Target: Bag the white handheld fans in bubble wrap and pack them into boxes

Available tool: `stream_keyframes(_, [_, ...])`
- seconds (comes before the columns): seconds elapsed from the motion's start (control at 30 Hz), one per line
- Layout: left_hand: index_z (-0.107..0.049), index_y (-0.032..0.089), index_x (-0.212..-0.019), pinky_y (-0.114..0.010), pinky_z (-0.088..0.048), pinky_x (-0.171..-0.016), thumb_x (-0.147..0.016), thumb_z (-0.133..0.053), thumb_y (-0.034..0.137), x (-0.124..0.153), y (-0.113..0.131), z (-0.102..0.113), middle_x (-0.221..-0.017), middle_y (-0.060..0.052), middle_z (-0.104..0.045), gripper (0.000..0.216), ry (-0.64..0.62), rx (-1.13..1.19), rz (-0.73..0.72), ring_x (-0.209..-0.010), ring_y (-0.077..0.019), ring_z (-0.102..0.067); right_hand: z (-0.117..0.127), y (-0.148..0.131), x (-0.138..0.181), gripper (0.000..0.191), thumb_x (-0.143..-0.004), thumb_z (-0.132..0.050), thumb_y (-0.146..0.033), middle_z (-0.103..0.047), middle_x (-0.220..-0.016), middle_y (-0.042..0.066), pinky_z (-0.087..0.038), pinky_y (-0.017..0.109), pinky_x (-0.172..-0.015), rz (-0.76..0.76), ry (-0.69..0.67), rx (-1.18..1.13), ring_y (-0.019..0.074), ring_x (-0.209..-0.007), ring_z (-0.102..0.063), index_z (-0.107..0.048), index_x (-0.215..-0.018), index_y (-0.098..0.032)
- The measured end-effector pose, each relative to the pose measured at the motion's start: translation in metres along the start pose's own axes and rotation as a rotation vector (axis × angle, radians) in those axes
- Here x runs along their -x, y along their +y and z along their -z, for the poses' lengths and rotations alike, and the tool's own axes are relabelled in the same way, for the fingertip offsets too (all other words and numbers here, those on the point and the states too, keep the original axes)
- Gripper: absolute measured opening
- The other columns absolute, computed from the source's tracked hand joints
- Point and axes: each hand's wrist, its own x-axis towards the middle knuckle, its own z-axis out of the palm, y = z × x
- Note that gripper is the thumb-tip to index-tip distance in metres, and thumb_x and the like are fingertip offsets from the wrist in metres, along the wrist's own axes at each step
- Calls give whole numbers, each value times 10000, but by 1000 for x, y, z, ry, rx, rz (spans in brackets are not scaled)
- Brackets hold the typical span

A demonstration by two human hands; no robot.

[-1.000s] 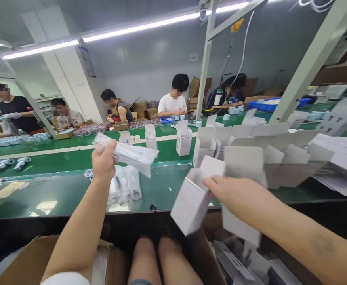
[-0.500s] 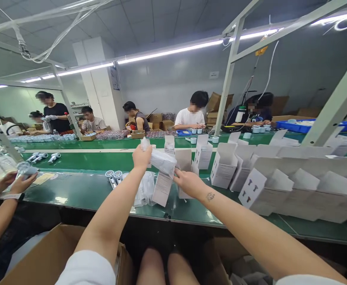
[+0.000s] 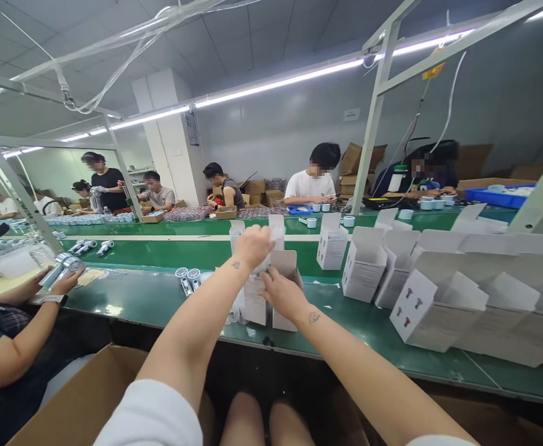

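Note:
My left hand [image 3: 251,246] is closed on a clear plastic-bagged item [image 3: 271,238], held over the open top of a small white carton [image 3: 283,291] standing near the front edge of the green bench [image 3: 160,300]. My right hand [image 3: 283,294] grips that carton from the side. Only a little of the bag shows above my left fingers. A pile of clear bags [image 3: 234,310] lies just left of the carton, mostly behind my left forearm.
Rows of open white cartons [image 3: 364,266] stand to the right. Small grey devices [image 3: 186,277] lie left of my hands. A co-worker's hands [image 3: 64,275] hold a device at far left. Other people sit beyond the conveyor. A brown cardboard box [image 3: 85,396] sits at my lower left.
The carton came up from below the bench and now stands on it. My left hand carried the bagged item right and down onto the carton's opening.

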Motion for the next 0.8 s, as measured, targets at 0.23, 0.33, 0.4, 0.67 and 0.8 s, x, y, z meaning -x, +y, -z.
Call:
stream_keyframes(0.23, [-623,213,-1020,-306,-463,-792,-854,-593,425,5,-30,18,-1035,-47,-684,271,-517,147,-196,-944,-224,-620,3,-2,8,314,-909,-593,-340,-520,-1195,133,-513,278,-591,29,-20,-12,240,-904,-645,-516,-1170,-184])
stream_keyframes(0.33, [-574,232,-1181,-421,-413,-926,-836,-626,437,26,-33,24,-1260,-85,-609,405,-507,74,-210,-1161,-290,-524,4,1,7,338,-934,-531,-280,-520,-1184,137,-493,260,-543,-9,-12,-15,225,-880,-643,-462,-1249,-179])
stream_keyframes(0.4, [-571,213,-1177,-491,-370,-966,-872,-571,484,50,-30,18,-1261,-109,-596,408,-375,27,-217,-1217,-318,-463,5,6,8,335,-926,-521,-249,-519,-1177,123,-488,250,-533,-26,-20,-41,219,-880,-639,-450,-1249,-195])
stream_keyframes(0.67, [-621,183,-1008,-540,-408,-958,-822,-646,261,115,-11,-67,-1122,-138,-588,203,-161,-47,-124,-1265,-371,-402,18,30,31,697,-732,-477,1,-241,-1494,213,-565,418,-815,143,-46,-203,280,-1053,-630,-338,-1388,-190])
stream_keyframes(0.8, [-624,194,-847,-404,-522,-791,-829,-597,215,92,-40,-52,-1043,-82,-615,38,-134,162,21,-999,-259,-579,49,51,54,677,-802,-538,-65,-230,-1547,118,-441,530,-1034,184,190,-102,355,-1353,-383,-369,-1411,-305])
